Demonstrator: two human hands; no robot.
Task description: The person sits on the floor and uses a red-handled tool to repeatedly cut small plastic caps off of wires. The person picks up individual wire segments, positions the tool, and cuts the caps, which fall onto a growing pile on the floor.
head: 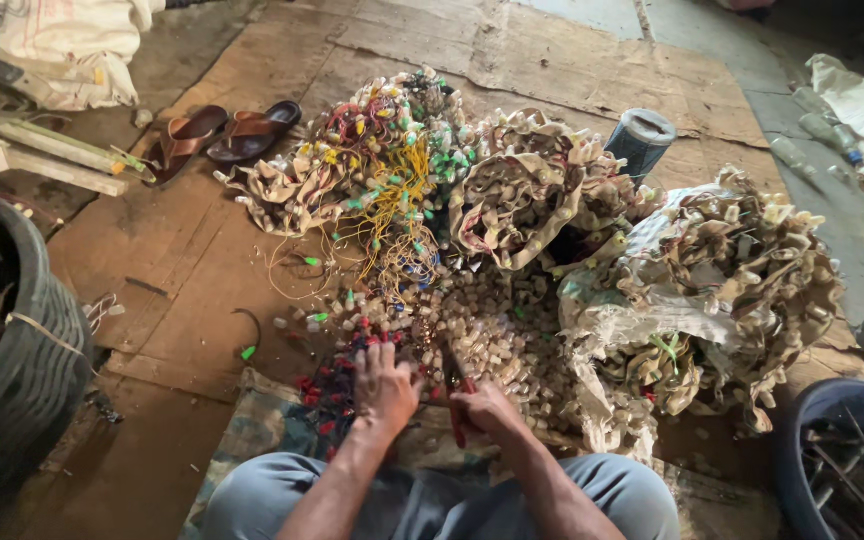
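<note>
Your left hand (384, 385) presses fingers-down on red-capped pieces (327, 395). Your right hand (487, 410) grips red-handled cutters (455, 385), long axis toward 12 o'clock, into the loose pile of small pieces (482, 335). The cutters lie nearer your right hand.

red-handled cutters (458, 412) (beige pieces (492, 340))

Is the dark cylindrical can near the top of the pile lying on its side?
No, the dark can stands upright on the cardboard floor behind the heaps of small parts, its round lid facing up.
</note>
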